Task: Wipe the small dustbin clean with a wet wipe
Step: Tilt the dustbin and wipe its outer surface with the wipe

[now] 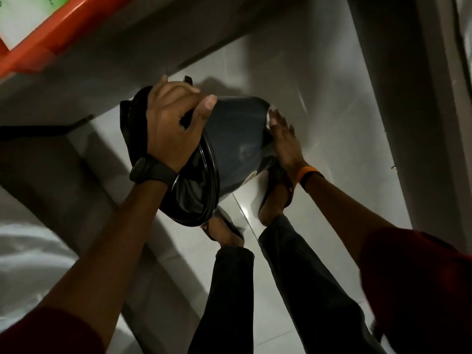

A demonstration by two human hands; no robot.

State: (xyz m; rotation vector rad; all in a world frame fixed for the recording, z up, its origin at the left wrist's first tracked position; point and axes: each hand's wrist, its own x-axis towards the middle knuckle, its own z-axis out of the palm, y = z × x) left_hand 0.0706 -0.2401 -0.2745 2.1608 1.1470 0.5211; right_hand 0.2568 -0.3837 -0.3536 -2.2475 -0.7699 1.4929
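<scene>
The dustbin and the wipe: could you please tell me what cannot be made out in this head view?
- Wet wipe: mostly hidden behind the dustbin and under the right hand; only a white sliver shows.
- Dustbin's base: faces away from the camera.
- Dustbin's inside: covered by a black bag.
- Left hand: its grip covers part of the rim.
- Dirt: too dim to judge.

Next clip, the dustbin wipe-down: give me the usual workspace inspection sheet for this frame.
Surface: pale tiled floor, glossy, with the person standing on it in sandals.
Job's things: small dark dustbin held in the air, tipped on its side, black liner at its mouth; white wet wipe pressed on its base end.
Clutter: nothing seen on the floor.
Grippers: left hand grips the bin's rim end; right hand lies flat against the base, over the wipe.
Cables: nothing seen.
Surroundings: orange-edged object upper left, white bedding lower left, grey wall or door at right.
</scene>
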